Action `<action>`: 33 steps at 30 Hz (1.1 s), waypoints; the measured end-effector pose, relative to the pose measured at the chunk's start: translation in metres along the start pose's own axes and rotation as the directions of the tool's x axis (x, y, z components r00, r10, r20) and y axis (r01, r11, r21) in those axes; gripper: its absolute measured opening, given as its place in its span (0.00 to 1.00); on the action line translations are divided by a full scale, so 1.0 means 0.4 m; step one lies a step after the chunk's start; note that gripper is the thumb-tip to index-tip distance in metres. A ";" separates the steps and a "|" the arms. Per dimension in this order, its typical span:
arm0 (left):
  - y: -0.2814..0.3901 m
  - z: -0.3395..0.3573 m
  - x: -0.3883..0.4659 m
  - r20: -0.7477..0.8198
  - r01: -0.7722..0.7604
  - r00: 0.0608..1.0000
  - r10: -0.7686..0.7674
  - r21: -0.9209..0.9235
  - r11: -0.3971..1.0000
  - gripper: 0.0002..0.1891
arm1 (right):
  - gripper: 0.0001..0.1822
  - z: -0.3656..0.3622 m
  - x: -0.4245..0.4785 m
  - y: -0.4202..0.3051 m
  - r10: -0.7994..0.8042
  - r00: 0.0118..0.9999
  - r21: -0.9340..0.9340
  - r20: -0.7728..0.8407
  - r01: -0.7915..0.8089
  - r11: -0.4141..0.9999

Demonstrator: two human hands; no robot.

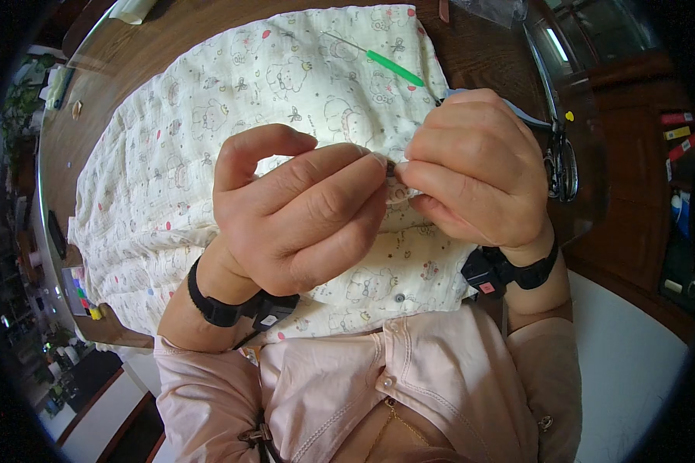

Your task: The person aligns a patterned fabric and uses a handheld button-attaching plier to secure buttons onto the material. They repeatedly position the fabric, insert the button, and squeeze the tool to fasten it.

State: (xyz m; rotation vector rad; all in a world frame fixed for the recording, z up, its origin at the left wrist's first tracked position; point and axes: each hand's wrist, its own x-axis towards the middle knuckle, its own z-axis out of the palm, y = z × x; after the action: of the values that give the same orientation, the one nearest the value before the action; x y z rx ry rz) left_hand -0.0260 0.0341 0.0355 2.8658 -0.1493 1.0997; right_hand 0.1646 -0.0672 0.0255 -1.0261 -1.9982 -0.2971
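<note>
A white cloth with printed cartoon bears (231,110) covers much of the table before me and reaches my lap. Over its right part, my left hand (307,214) and my right hand (475,173) meet fingertip to fingertip, pinching the cloth around a small dark round piece (390,168). My fingers largely hide that piece. A green-handled awl or fine hook tool (395,68) lies on the cloth beyond my hands. Near the cloth's lower edge sits a small grey snap fastener (400,298).
Scissors (562,162) lie right of my right hand, beside a small yellow piece (569,116). At the table's left edge are a dark flat object (57,234) and a case of coloured pieces (80,292). A clear plastic bag (495,10) lies at the far right.
</note>
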 end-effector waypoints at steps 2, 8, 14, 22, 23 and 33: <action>0.000 0.009 -0.003 -0.040 -0.028 0.999 0.029 0.026 0.999 0.07 | 0.12 0.006 -0.003 0.002 -0.012 1.000 0.003 -0.009 0.012 1.000; -0.010 0.016 0.010 -0.101 -0.056 0.993 0.059 0.035 0.998 0.05 | 0.12 0.009 0.000 -0.002 0.005 1.000 0.012 -0.031 -0.005 1.000; -0.025 0.024 -0.003 -0.121 -0.022 0.992 0.025 0.025 0.999 0.08 | 0.12 0.002 0.001 0.000 0.000 1.000 -0.013 -0.026 0.000 1.000; 0.017 -0.056 0.034 -0.056 0.272 0.956 -0.287 -0.195 0.942 0.12 | 0.17 0.003 -0.002 0.007 0.011 1.000 -0.019 -0.013 -0.011 1.000; 0.039 -0.086 0.025 0.082 0.426 0.904 -0.420 -0.271 0.863 0.08 | 0.18 0.000 -0.001 0.007 0.009 1.000 -0.025 -0.009 -0.009 1.000; 0.113 0.048 -0.041 0.771 0.159 0.316 -0.553 -0.618 -0.770 0.21 | 0.16 -0.003 0.012 -0.011 -0.063 0.998 -0.078 0.032 0.065 0.995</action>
State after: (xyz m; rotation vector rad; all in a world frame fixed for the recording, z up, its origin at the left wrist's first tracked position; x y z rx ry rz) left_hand -0.0307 -0.0117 0.0117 0.5068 0.5198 0.3673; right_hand 0.1605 -0.0682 0.0307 -1.0228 -2.0631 -0.4006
